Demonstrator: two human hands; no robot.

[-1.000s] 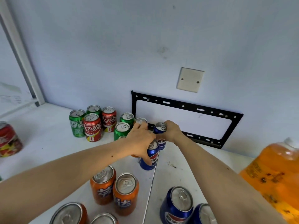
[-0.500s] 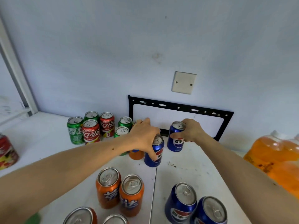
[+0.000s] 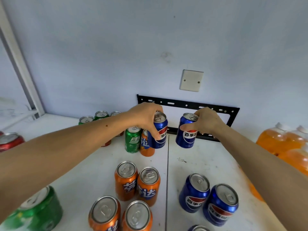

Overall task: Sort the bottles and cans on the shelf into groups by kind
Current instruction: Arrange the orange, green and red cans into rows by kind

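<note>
The left hand holds 1 blue can in a closed grip, fingers over the rim and thumb on the label. The right hand grips a second blue can the same way. Both cans are clear of the white shelf, near the back wall, either side of the shelf seam. Just left of the left-hand can stand 1 orange can and 1 green can. Nearer the camera, 4 orange cans are grouped left of the seam and 2 blue cans right of it. Orange bottles stand at the right edge.
</note>
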